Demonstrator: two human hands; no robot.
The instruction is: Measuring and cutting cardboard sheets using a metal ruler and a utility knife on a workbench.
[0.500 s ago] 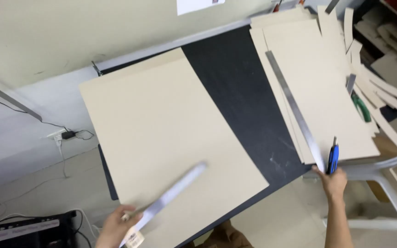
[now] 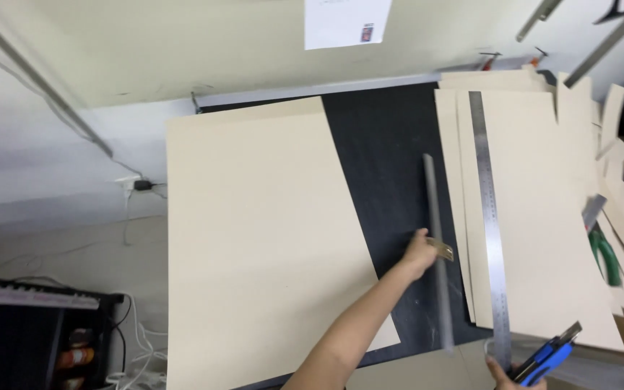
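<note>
Now left hand (image 2: 419, 254) grips ruler (image 2: 435, 245) — right hand (image 2: 503, 375), knife (image 2: 547, 354).

Bright, even light; soft shadows, slight motion blur, wide-angle distortion.

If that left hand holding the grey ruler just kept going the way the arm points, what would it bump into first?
Probably the stack of beige card sheets just past the grey ruler that the left hand grips, then the long steel ruler lying on them. Height above the black mat is unclear.
</note>
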